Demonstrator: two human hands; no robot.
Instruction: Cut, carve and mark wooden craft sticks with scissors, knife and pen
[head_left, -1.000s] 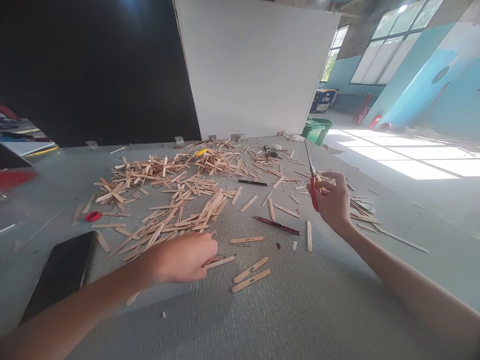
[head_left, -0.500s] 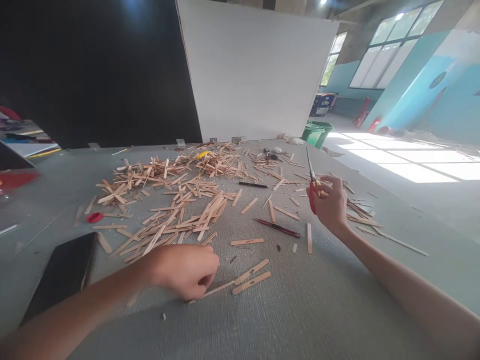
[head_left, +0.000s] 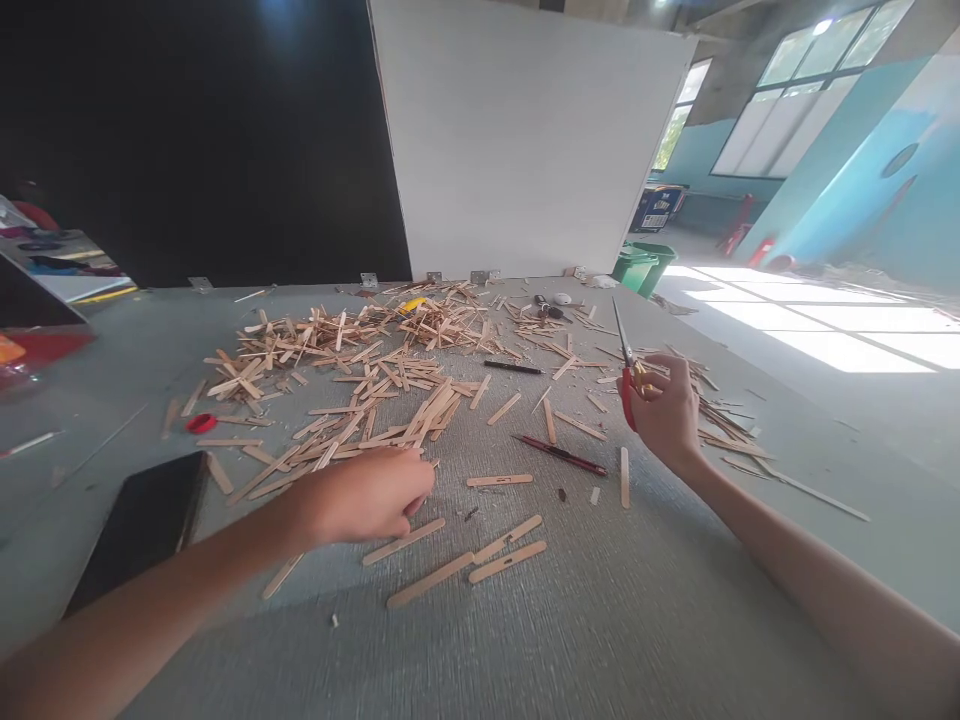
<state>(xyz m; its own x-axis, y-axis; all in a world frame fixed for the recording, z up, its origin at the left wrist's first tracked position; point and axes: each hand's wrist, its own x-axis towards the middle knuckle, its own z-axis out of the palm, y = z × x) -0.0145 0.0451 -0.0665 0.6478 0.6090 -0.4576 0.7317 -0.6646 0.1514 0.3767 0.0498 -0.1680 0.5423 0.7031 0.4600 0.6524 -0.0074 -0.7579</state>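
My left hand [head_left: 371, 497] hovers at the near edge of the heap of wooden craft sticks [head_left: 345, 430], its fingers curled; what they pinch, if anything, is hidden. Just below it lies a single craft stick [head_left: 405, 541]. Nearer to me, another plain stick [head_left: 431, 580] touches or nearly touches a notched stick [head_left: 508, 539], with a slotted stick [head_left: 508, 562] beside that one. On the right, my right hand [head_left: 666, 412] is closed around the red handle of a pair of scissors [head_left: 626, 362], blades pointing up and away.
A dark red pen [head_left: 559, 454] and a black pen [head_left: 514, 368] lie mid-table. To the left are a black phone [head_left: 142, 520] and a red ring [head_left: 200, 424]. Black [head_left: 247, 140] and white [head_left: 525, 140] panels stand at the back. Thin offcuts [head_left: 731, 440] lie beyond my right hand.
My left hand has let go of the plain stick near the slotted ones and moved up and away toward the heap. My right hand still holds the scissors. The view has shifted slightly.
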